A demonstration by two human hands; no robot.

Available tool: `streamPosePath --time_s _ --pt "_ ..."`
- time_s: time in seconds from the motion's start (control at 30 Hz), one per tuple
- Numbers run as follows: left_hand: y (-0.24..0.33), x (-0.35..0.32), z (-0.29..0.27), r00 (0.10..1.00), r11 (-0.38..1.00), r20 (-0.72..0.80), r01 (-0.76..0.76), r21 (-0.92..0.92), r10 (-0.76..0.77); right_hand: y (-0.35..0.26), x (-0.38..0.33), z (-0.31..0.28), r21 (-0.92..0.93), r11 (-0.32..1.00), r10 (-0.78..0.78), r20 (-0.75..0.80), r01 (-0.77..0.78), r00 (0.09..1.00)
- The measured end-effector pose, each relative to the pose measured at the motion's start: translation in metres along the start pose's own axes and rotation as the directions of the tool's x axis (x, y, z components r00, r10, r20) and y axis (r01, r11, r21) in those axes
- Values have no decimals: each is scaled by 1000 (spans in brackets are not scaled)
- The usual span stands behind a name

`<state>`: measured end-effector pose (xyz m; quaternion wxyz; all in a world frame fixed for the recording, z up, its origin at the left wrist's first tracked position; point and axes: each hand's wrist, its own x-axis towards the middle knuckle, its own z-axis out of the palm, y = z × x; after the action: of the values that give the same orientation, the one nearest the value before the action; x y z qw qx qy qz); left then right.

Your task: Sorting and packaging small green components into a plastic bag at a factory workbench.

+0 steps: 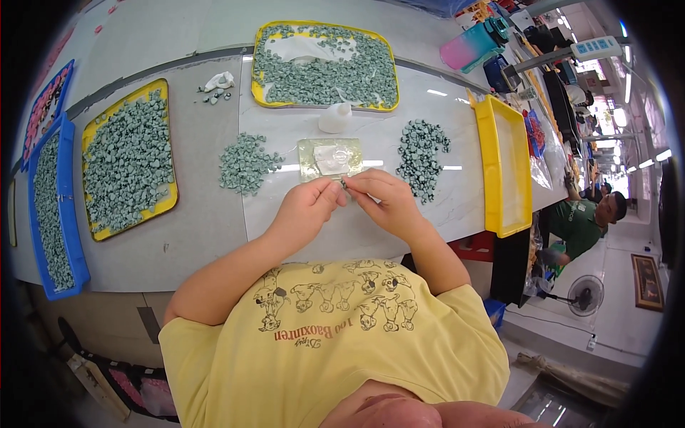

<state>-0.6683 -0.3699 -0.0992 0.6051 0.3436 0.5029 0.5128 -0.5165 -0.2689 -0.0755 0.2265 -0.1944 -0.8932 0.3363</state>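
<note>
My left hand (305, 208) and my right hand (389, 203) meet over the table, fingertips pinched together. Between them is a small dark green piece (344, 183), mostly hidden by the fingers. Just beyond lies a clear greenish pad (308, 170) with a white, wet-looking patch (332, 160) on it. Behind the pad is a white squeeze bottle (334, 119). A loose pile of pale green pieces (246, 164) lies to the left of the pad. Over on the right is another pile of green pieces (421, 158), with darker parts showing.
At the back, a yellow tray (394, 96) holds many green pieces. Further left are a second filled yellow tray (171, 196) and a blue tray (71, 235). A yellow bin (508, 178) lines the right edge. Beyond are a drink bottle (474, 46), a person (576, 225) and a fan (586, 296).
</note>
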Motion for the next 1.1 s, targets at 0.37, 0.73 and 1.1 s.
streamPosePath --time_s 0.37,0.73,1.1 --pt "1 5 -4 929 864 62 363 -349 -365 42 -10 -53 -468 846 282 -16 -257 959" --pt "4 7 -4 980 853 -32 154 -499 -195 36 -5 -34 -306 871 411 26 -384 911" --pt "1 2 -4 969 850 32 230 -474 -244 -12 7 1 -149 988 -38 -28 34 999"
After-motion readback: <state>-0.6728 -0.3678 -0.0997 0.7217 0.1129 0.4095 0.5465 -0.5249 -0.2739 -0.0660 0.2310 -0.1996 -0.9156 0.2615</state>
